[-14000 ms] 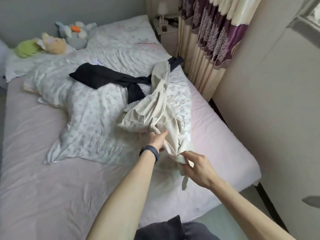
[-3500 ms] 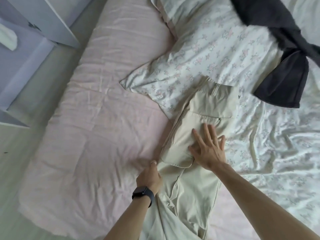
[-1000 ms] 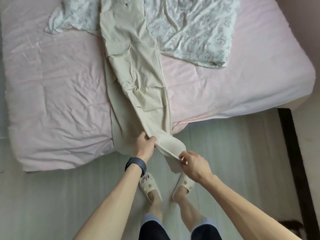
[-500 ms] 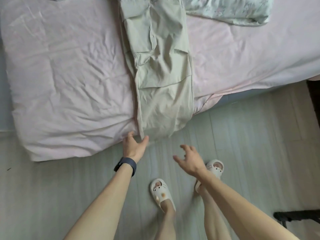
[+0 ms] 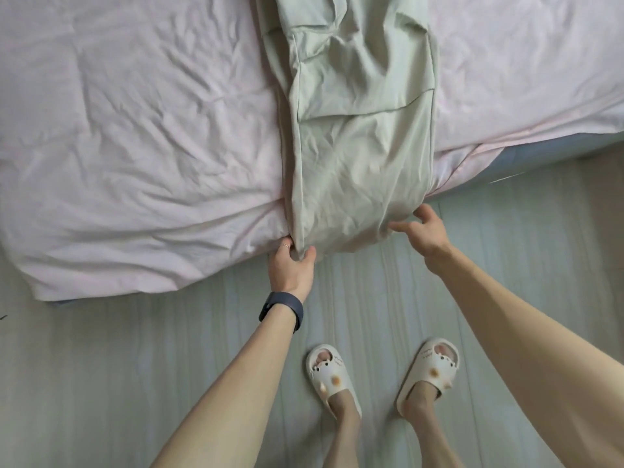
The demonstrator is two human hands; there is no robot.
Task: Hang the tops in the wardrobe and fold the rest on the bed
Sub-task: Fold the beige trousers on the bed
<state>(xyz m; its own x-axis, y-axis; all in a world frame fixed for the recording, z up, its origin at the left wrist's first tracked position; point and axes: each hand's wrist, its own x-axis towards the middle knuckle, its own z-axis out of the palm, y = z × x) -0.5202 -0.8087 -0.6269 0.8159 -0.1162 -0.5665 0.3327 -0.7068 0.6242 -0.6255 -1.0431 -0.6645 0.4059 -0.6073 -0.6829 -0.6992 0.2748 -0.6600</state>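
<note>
Pale beige trousers (image 5: 354, 130) lie lengthwise on the pink-sheeted bed (image 5: 135, 146), their leg ends hanging over the near edge. My left hand (image 5: 292, 268) pinches the left corner of the hem between thumb and fingers. At the right corner, my right hand (image 5: 422, 231) has its thumb and fingers curled round the hem. The upper part of the trousers runs out of the top of the frame.
The bed's near edge crosses the frame, with pale wooden floor (image 5: 101, 383) below it. My feet in white slippers (image 5: 332, 376) stand on the floor close to the bed. A blue mattress side (image 5: 547, 153) shows at the right.
Half a second ago both hands were open just below the hem. They have since moved up and taken hold of its two corners. The view has moved closer to the bed.
</note>
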